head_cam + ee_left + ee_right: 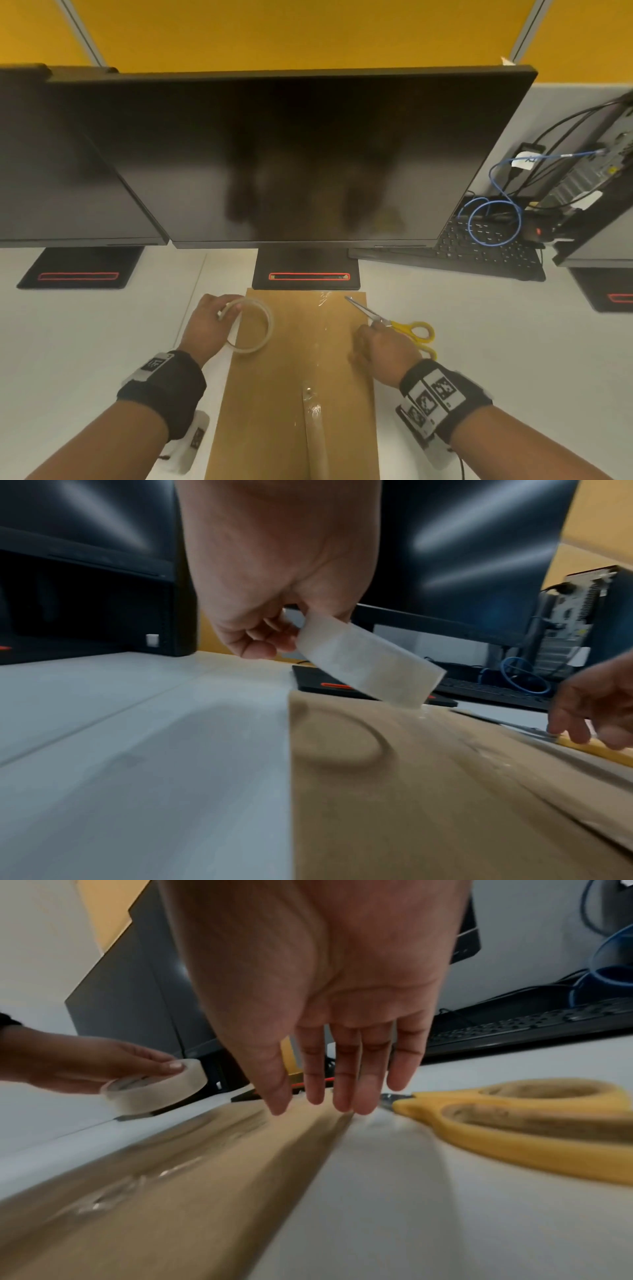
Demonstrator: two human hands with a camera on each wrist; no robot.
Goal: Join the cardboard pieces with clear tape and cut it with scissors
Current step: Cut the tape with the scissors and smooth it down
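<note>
Brown cardboard pieces (281,377) lie flat on the white desk, with a shiny strip of clear tape (320,346) running along their seam. My left hand (209,322) grips the tape roll (255,323) at its rim and holds it tilted just above the cardboard's left edge; the left wrist view shows the roll (366,661) pinched between fingers and thumb. My right hand (380,349) hovers with straight fingers over the cardboard's right edge (329,1139). Yellow-handled scissors (400,323) lie on the desk just right of those fingers, with nothing holding them (514,1123).
A large black monitor (291,154) on its stand (306,270) rises right behind the cardboard. A second monitor (68,164) is at the left. A keyboard (479,253), blue cable (496,222) and a computer case (599,178) are at the back right.
</note>
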